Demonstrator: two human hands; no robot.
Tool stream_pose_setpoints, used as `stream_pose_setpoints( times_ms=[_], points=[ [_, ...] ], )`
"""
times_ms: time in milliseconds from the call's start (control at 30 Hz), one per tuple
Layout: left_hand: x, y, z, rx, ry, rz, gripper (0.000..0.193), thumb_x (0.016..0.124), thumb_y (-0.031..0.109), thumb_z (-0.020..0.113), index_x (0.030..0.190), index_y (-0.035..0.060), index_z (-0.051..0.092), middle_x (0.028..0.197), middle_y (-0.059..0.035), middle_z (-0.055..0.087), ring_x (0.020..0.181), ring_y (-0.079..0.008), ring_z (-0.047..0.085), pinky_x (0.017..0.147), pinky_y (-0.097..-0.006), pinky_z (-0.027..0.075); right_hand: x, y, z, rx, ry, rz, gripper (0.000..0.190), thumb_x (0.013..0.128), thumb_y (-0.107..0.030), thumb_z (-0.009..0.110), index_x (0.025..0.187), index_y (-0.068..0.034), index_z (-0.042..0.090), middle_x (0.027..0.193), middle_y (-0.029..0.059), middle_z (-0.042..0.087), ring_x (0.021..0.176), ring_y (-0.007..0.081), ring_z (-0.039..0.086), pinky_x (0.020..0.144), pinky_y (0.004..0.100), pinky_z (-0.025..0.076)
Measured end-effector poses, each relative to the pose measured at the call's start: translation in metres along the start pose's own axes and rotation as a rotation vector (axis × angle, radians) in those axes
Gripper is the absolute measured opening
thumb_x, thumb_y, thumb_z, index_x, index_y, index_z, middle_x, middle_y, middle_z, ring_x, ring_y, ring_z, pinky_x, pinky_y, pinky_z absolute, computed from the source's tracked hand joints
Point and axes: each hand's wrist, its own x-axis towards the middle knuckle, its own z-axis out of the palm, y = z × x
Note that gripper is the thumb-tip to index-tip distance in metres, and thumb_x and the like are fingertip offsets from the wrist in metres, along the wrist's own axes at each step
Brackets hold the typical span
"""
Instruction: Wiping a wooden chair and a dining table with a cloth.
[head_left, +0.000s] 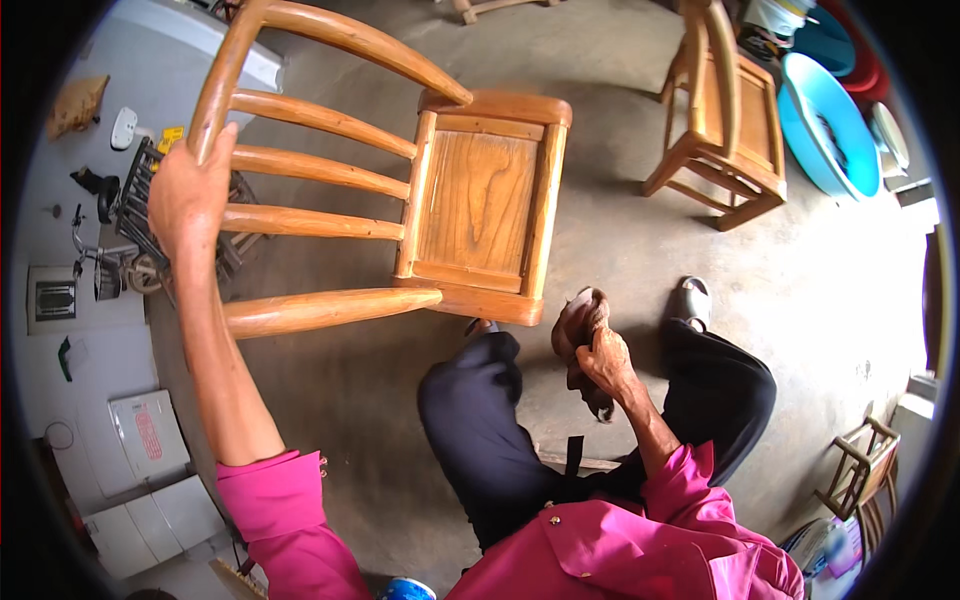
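A varnished wooden chair (480, 202) stands before me, its slatted back towards the left and its panelled seat facing up. My left hand (191, 195) grips the top rail of the chair's back. Between my knees, my right hand (606, 361) is closed on a crumpled dark brown cloth (577, 322), held beside the near right corner of the seat and apart from it. The lower part of the chair's legs is hidden under the seat.
A second wooden chair (742, 112) stands at the upper right, by a light blue plastic basin (829, 127). A small wooden chair (862, 465) is at the lower right. White boxes (150, 435) and a bicycle (112, 262) are along the left. A blue can (407, 589) is at the bottom edge.
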Motion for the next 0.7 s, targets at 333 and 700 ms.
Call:
stream_pose_setpoints(
  times_ms=[333,700],
  points=[
    [-0.188,0.016,-0.148,-0.412,0.126,0.276,0.043,0.090,0.015,0.063,0.129,0.0017,0.049,0.102,-0.0236,0.064,0.096,-0.0401,0.063,0.080,-0.0433,0.049,-0.071,-0.033,-0.064,0.192,0.520,-0.396,0.044,0.077,-0.013,0.062,0.120,-0.004,0.051,0.109,0.0198,0.060,0.105,0.0380,0.058,0.089,0.0447,0.048],
    [-0.231,0.043,-0.149,-0.449,0.170,0.486,0.042,0.091,0.014,0.062,0.130,0.0011,0.050,0.109,-0.0201,0.065,0.099,-0.0326,0.064,0.084,-0.0395,0.049,-0.057,-0.015,0.061,-0.500,0.067,-0.602,0.035,0.080,-0.017,0.058,0.114,-0.012,0.065,0.112,0.0164,0.059,0.115,0.0342,0.055,0.092,0.0428,0.049]
  ],
)
